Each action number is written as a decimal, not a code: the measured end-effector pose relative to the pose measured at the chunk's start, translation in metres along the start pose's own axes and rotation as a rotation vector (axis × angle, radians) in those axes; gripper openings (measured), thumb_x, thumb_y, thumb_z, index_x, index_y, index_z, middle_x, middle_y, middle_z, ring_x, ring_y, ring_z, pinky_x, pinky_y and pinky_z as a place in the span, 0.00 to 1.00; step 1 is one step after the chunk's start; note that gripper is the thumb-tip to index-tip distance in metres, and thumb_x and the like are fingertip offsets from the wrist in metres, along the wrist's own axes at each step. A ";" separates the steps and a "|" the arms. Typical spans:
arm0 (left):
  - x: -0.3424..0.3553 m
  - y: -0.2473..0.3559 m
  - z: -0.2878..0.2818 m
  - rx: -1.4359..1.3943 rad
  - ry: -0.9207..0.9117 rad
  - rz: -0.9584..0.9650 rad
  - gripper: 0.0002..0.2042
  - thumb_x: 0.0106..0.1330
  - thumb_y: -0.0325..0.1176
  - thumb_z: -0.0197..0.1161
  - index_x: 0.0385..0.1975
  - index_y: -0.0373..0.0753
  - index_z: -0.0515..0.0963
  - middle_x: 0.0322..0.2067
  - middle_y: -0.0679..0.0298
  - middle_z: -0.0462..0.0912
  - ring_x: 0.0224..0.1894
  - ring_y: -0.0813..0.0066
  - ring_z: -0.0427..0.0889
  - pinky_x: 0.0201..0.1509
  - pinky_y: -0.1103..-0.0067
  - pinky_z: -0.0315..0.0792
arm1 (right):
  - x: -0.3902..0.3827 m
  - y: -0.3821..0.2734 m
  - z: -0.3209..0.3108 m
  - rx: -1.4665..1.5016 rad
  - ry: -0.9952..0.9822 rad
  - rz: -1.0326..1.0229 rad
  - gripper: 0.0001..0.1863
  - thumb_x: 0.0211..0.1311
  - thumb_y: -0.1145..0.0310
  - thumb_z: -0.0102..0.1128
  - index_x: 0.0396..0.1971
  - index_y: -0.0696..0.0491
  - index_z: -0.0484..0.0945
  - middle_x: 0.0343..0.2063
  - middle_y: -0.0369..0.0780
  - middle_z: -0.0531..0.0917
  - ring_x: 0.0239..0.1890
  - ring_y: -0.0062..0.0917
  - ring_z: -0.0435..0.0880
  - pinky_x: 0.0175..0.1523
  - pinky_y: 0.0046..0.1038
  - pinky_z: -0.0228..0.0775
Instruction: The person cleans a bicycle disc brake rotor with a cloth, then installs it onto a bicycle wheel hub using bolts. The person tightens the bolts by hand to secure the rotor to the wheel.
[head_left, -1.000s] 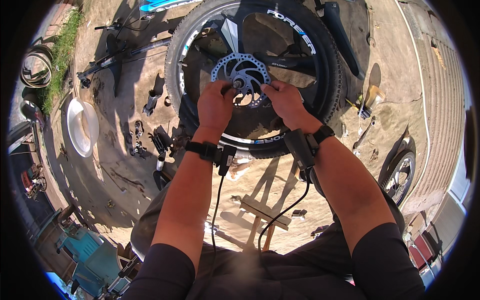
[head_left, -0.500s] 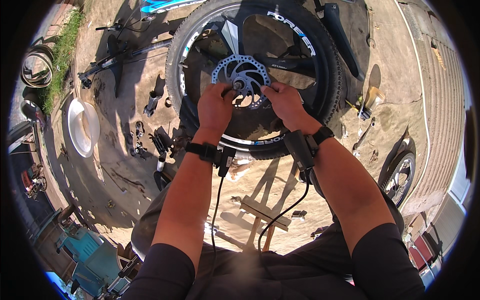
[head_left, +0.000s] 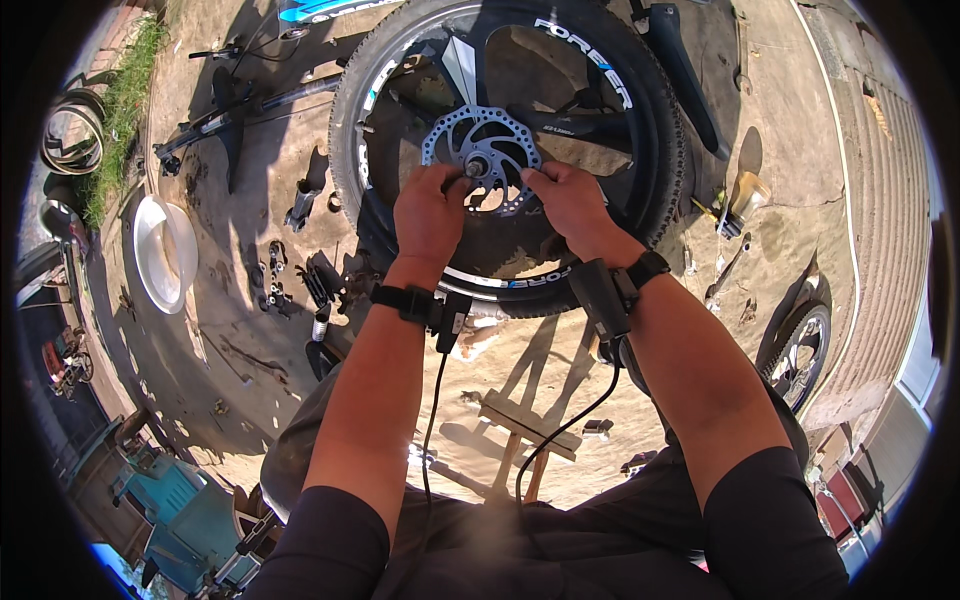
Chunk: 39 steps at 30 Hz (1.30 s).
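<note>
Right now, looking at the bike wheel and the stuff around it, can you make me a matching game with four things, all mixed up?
Things:
1. brake disc
2. basin
3. board
4. grass

Clues:
A. white, left of the near wheel
B. green, toward the picture's upper left
C. wooden, below the near wheel in the picture
D. silver with holes, right by the fingers

Right pairs: 1-D, 2-A, 3-C, 4-B

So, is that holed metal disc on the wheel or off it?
On: the disc sits at the middle of the wheel, around the axle. Whether it is fastened, I cannot tell.
</note>
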<state>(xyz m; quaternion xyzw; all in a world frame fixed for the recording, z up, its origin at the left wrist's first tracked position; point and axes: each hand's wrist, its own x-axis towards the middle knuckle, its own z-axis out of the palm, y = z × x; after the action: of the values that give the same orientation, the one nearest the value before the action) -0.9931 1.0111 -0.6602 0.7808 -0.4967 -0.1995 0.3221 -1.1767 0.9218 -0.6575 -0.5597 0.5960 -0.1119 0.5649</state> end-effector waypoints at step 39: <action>0.000 0.004 0.000 0.011 0.002 0.000 0.07 0.62 0.30 0.68 0.37 0.36 0.83 0.35 0.55 0.82 0.36 0.56 0.83 0.41 0.68 0.76 | -0.004 -0.007 -0.001 0.014 -0.008 0.028 0.19 0.64 0.57 0.65 0.29 0.61 0.81 0.18 0.44 0.79 0.20 0.30 0.75 0.30 0.36 0.65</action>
<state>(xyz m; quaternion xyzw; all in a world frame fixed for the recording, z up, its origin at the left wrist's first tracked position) -0.9959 1.0097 -0.6576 0.7828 -0.4976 -0.1958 0.3182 -1.1751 0.9214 -0.6498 -0.5477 0.6008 -0.1061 0.5726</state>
